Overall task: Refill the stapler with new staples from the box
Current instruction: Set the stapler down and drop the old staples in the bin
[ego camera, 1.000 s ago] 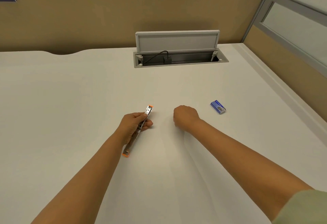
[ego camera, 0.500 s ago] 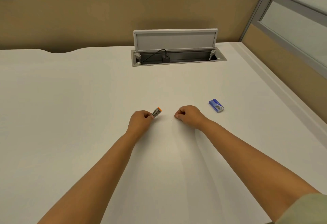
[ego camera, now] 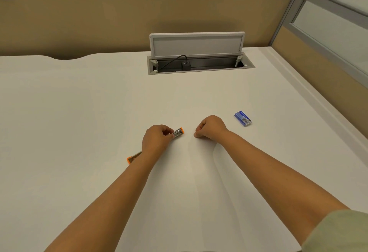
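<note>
A slim stapler [ego camera: 178, 133] with orange ends and a metal channel lies unfolded on the white desk [ego camera: 79, 112]. My left hand [ego camera: 157, 140] grips its middle, so only the metal front end and the rear orange tip [ego camera: 131, 158] show. My right hand [ego camera: 211, 127] is curled into a loose fist just right of the stapler, its fingertips touching the desk. I see nothing in that hand. The small blue staple box [ego camera: 243, 118] lies closed on the desk, a short way right of my right hand.
An open cable hatch [ego camera: 199, 66] with a raised lid and a black plug sits at the back centre of the desk. Tan partition walls [ego camera: 99, 19] border the desk at the back and on the right.
My left hand turned the stapler from pointing away from me to lying more sideways, with its front end toward my right hand. My right hand rolled slightly, fingertips down. The box has not moved.
</note>
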Available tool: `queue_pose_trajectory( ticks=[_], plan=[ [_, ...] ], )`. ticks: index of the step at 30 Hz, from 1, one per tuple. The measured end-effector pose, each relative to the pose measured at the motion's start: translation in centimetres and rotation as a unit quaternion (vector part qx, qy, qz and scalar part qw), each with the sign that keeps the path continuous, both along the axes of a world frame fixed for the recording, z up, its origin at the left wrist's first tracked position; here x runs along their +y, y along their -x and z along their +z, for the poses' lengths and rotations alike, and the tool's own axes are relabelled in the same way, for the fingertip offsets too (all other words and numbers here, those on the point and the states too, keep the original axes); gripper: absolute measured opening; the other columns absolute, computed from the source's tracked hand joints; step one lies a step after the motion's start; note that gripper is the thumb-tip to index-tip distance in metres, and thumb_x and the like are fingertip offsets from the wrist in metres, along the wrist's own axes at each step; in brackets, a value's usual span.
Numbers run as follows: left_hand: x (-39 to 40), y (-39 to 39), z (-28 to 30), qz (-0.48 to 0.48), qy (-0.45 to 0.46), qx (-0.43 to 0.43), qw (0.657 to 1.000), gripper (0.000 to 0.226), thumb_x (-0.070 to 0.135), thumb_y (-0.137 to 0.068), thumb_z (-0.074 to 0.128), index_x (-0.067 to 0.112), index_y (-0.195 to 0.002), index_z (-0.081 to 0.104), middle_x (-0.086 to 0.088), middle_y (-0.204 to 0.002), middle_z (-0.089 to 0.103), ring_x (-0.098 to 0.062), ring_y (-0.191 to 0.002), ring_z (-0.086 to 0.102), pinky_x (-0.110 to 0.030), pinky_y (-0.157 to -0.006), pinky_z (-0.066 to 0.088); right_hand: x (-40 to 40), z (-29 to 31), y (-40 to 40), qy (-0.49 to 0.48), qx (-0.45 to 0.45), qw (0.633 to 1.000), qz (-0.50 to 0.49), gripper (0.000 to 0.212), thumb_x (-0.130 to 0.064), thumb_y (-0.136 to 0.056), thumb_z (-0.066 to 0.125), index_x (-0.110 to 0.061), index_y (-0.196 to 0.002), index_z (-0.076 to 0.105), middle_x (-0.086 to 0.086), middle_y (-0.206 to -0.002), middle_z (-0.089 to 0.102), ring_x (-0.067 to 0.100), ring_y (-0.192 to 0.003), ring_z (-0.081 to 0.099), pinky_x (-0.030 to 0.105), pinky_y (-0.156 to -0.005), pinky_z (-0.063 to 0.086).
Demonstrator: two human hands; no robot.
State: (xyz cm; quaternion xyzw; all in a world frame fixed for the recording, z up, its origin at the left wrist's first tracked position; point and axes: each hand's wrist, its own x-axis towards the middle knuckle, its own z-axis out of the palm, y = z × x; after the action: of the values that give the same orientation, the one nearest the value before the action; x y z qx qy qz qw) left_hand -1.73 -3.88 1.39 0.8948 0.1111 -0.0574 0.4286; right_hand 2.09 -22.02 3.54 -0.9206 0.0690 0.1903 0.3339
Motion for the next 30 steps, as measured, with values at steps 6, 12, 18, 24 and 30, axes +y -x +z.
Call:
queue_pose_trajectory(
  ticks=[6, 12, 18, 24, 30],
  plan=[
    [-0.1, -0.1, 0.3, 0.015, -0.023, -0.015, 1.0, 0.022, 0.013, -0.083, 0.061, 0.014, -0.101, 0.074, -0.005, -0.1, 0.071, -0.021, -0.09, 0.061, -0.024, -0.07, 0.041, 0.3, 0.3, 1.2, 0.047, -0.026, 0.999, 0.005, 0.008, -0.016, -0.075, 0.07, -0.012, -0.082, 0.072, 0.004, -0.09, 0.073, 0.019, -0.078, 0.062, 0.026, -0.067, 0.046],
    [-0.3, 0.1, 0.3, 0.017, -0.035, -0.021, 0.999, 0.022, 0.012, -0.084, 0.059, 0.014, -0.1, 0.074, -0.004, -0.103, 0.072, -0.021, -0.094, 0.063, -0.025, -0.072, 0.043, 2.4, -0.1, 2.5, 0.277, -0.105, 0.943, 0.151, 0.016, -0.001, -0.082, 0.048, -0.009, -0.075, 0.06, 0.003, -0.073, 0.054, 0.024, -0.065, 0.053, 0.023, -0.052, 0.031],
    [-0.2, 0.2, 0.4, 0.0, -0.063, -0.019, 0.998, 0.022, 0.014, -0.085, 0.057, 0.015, -0.099, 0.075, -0.004, -0.104, 0.073, -0.024, -0.1, 0.062, -0.033, -0.081, 0.048, 2.7, -0.5, 2.4, 0.294, -0.09, 0.935, 0.175, 0.016, -0.003, -0.082, 0.045, -0.008, -0.067, 0.043, 0.004, -0.075, 0.049, 0.026, -0.068, 0.051, 0.024, -0.051, 0.025],
    [0.0, 0.8, 0.2, -0.005, -0.103, -0.081, 0.991, 0.023, 0.018, -0.088, 0.056, 0.015, -0.106, 0.072, -0.005, -0.111, 0.068, -0.026, -0.108, 0.054, -0.036, -0.088, 0.042, 1.6, -0.2, 1.8, 0.238, -0.061, 0.954, 0.17, 0.023, -0.011, -0.09, 0.038, -0.003, -0.103, 0.055, 0.012, -0.109, 0.061, 0.03, -0.091, 0.056, 0.03, -0.068, 0.035],
    [-2.4, 1.4, 0.2, -0.104, -0.122, -0.156, 0.975, 0.025, 0.018, -0.091, 0.054, 0.014, -0.109, 0.07, -0.004, -0.106, 0.066, -0.022, -0.108, 0.051, -0.025, -0.082, 0.037, 0.2, 0.0, 1.6, 0.129, -0.045, 0.978, 0.156, 0.029, -0.014, -0.089, 0.039, 0.005, -0.1, 0.058, 0.019, -0.107, 0.064, 0.035, -0.099, 0.058, 0.043, -0.082, 0.048]
  ],
)
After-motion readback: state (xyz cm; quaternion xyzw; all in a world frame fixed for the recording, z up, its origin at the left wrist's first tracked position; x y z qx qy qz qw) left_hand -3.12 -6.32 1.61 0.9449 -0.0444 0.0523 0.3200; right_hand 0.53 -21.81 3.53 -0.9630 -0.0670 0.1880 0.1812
